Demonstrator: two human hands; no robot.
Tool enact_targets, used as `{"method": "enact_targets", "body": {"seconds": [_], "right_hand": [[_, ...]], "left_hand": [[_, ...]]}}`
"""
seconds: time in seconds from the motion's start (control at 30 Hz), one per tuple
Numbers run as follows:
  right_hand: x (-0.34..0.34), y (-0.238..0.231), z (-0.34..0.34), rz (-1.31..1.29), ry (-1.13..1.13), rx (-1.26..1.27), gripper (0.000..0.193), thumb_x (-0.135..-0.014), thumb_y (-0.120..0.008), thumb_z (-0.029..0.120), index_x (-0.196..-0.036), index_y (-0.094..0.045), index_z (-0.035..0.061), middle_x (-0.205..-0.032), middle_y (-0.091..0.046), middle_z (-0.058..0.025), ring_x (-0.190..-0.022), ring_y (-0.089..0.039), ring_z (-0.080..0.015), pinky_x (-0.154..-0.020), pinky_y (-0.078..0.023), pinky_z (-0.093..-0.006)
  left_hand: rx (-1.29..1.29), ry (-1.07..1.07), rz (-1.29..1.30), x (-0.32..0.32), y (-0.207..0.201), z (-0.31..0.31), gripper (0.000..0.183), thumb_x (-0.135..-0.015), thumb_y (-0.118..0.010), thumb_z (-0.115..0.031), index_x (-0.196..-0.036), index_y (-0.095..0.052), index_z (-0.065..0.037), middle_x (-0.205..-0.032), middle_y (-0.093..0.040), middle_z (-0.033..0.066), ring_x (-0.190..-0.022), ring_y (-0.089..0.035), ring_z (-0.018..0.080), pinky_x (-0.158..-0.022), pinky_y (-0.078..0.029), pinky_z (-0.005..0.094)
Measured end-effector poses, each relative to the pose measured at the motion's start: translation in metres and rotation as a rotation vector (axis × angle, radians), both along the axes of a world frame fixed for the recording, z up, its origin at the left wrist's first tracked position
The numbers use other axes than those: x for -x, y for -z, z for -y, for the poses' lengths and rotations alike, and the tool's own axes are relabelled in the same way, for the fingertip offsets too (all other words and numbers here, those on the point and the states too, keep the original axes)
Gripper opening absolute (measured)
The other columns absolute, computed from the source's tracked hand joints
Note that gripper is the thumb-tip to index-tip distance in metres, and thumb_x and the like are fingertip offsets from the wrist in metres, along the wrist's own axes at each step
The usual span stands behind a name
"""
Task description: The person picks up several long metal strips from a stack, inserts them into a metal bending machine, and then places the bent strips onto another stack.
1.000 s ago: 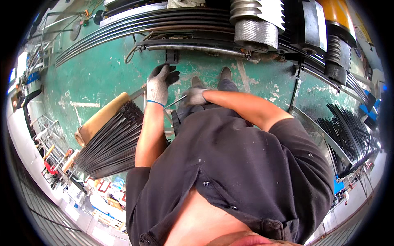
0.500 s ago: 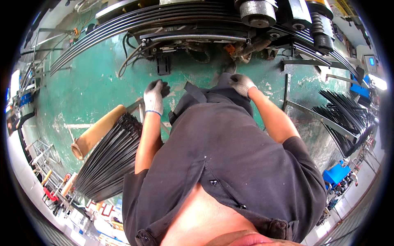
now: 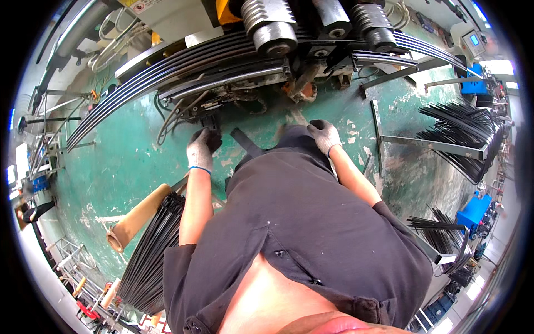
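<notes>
My left hand (image 3: 203,148), in a light knitted glove with a dark coating and blue cuff edge, hangs in front of me with loosely curled fingers and nothing visible in them. My right hand (image 3: 324,137), gloved alike, is held at the right side of my dark clothing, its fingers bent in. No object shows in it either. Ahead of both hands stands a machine with ribbed metal rollers (image 3: 271,28). Several long dark rods (image 3: 161,73) run across it in a curve. Neither hand touches the machine.
A bundle of thin black rods (image 3: 153,259) rests at my left beside a brown cardboard tube (image 3: 139,217). On the right, a metal rack (image 3: 428,146) carries more black rods (image 3: 459,125). Blue boxes (image 3: 474,213) stand farther right. The green floor (image 3: 128,167) is worn.
The machine's rollers have shifted left in view and the right-hand rack shows more. My right hand has turned and sits lower; my left hand is slightly lower, its fingers still curled.
</notes>
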State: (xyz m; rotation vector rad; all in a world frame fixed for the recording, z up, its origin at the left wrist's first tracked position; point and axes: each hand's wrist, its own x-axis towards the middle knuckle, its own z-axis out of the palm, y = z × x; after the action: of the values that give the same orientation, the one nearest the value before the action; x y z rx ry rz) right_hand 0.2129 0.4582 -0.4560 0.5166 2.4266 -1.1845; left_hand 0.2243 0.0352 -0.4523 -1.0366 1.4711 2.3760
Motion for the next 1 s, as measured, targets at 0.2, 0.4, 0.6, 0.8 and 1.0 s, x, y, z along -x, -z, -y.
{"method": "enact_targets", "body": {"seconds": [0.2,0.4,0.6,0.8,1.0], "right_hand": [[0.029,0.015,-0.023,-0.046,-0.132,0.089,0.045,-0.094,-0.070,0.032,-0.126,-0.069,0.0004,-0.122,-0.074,-0.0178,-0.116,-0.069,-0.0293,-0.100,-0.051,-0.0360],[0.060,-0.041,-0.017,-0.203,-0.166,0.192,0.039,-0.095,-0.067,0.032,-0.119,-0.071,0.0020,-0.114,-0.075,-0.0183,-0.106,-0.072,-0.0297,-0.090,-0.054,-0.0392],[0.079,-0.074,-0.013,-0.393,0.093,0.473,0.034,-0.098,-0.067,0.018,-0.126,-0.067,-0.0012,-0.117,-0.074,-0.0135,-0.106,-0.069,-0.0206,-0.092,-0.052,-0.0332],[0.095,-0.120,0.001,-0.617,0.254,0.689,0.035,-0.101,-0.065,0.012,-0.132,-0.063,-0.0032,-0.124,-0.070,-0.0082,-0.109,-0.063,-0.0151,-0.096,-0.050,-0.0289],[0.094,-0.156,0.022,-0.644,0.361,0.878,0.038,-0.104,-0.063,0.019,-0.135,-0.062,-0.0021,-0.127,-0.067,-0.0069,-0.114,-0.059,-0.0147,-0.102,-0.045,-0.0301]], "left_hand": [[-0.352,-0.242,-0.218,-0.013,0.075,0.040,0.038,-0.104,-0.058,-0.018,-0.137,-0.053,-0.001,-0.127,-0.063,0.0232,-0.110,-0.065,0.0405,-0.095,-0.056,0.0529],[-0.423,-0.113,-0.393,-0.013,0.044,0.068,0.050,-0.108,-0.038,-0.032,-0.151,-0.043,-0.007,-0.159,-0.041,0.0193,-0.145,-0.038,0.0416,-0.123,-0.025,0.0557],[-0.182,-0.428,-0.286,0.050,-0.114,0.025,0.059,-0.110,-0.041,-0.047,-0.146,-0.046,-0.001,-0.159,-0.041,0.0237,-0.146,-0.038,0.0423,-0.125,-0.026,0.0580],[-0.048,-0.450,-0.476,0.092,-0.169,0.048,0.066,-0.110,-0.039,-0.050,-0.142,-0.047,0.006,-0.148,-0.051,0.0272,-0.136,-0.049,0.0438,-0.119,-0.035,0.0589],[-0.108,-0.517,-0.436,0.117,-0.200,0.051,0.068,-0.107,-0.049,-0.048,-0.146,-0.038,0.006,-0.147,-0.048,0.0250,-0.136,-0.050,0.0425,-0.118,-0.038,0.0600]]}}
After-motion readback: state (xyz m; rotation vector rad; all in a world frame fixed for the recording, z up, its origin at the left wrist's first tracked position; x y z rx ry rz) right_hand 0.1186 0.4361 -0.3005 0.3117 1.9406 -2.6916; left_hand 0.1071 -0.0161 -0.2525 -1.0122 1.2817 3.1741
